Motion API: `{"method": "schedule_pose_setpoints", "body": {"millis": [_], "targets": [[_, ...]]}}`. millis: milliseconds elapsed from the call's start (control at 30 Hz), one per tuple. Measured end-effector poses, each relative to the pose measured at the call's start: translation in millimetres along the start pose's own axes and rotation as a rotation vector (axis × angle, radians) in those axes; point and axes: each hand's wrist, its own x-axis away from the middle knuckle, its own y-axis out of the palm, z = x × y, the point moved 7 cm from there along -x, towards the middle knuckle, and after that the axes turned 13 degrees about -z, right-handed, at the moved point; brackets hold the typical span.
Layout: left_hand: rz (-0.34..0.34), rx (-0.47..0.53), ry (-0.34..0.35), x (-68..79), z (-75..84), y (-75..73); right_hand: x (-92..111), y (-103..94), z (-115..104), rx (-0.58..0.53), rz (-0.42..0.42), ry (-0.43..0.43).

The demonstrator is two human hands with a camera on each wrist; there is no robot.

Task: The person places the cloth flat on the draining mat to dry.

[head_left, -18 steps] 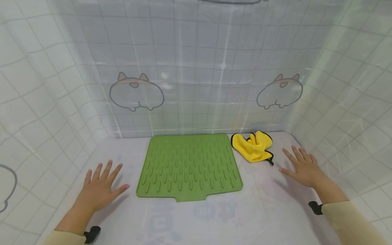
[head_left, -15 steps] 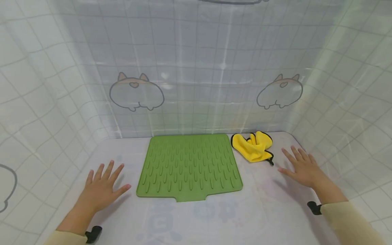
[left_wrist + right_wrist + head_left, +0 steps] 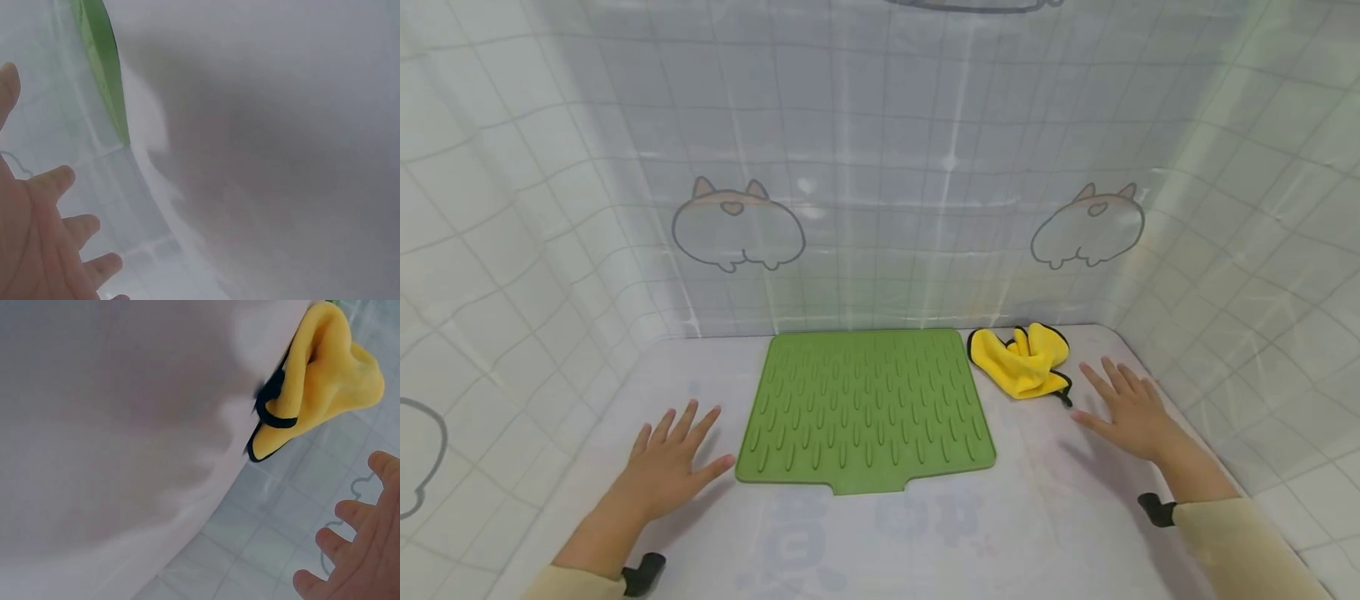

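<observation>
In the left wrist view we lose part of the left hand (image 3: 31, 231) at the left edge and part of the green mat (image 3: 106, 69) at the top. The right wrist view crops the right hand (image 3: 369, 550). We cannot read the faint print (image 3: 796, 542) on the worktop (image 3: 1037, 533) or see inside the bunched yellow cloth (image 3: 1019, 372).

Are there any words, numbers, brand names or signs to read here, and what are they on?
None can be read for certain.
Table: pale, blocky marks near the front, too faint and blurred to read.
Green mat: raised ridges, no writing that shows.
Yellow cloth: no writing on the parts that show; it's crumpled, so some is hidden.
Wall: grid lines and animal drawings, no readable words.
</observation>
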Motion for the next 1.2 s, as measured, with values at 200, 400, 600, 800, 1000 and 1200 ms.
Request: {"method": "schedule_pose_setpoints", "body": {"millis": [200,400,600,800,1000,1200], "targets": [[0.011,0.02,0.02,-1.6,13.3,-4.6,-3.9,-0.5,-7.1,-0.007,-0.002,0.007],[-0.023,0.022,0.024,-9.5,21.6,-2.3,-10.3,-1.6,-16.4,-0.02,-0.025,-0.013],[-0.046,0.036,0.016,-13.9,23.5,3.1,-16.0,-3.7,-26.9,-0.065,-0.052,-0.027],[-0.065,0.07,0.021,-14.3,31.9,2.2,-21.1,-7.0,-33.5,-0.092,-0.04,-0.056],[-0.09,0.112,0.043,-16.2,35.1,5.8,-27.0,-8.0,-41.8,-0.148,-0.043,-0.067],[-0.128,0.134,0.04,-19.5,35.6,10.5,-32.9,-2.2,-47.0,-0.208,-0.065,-0.061]]}}
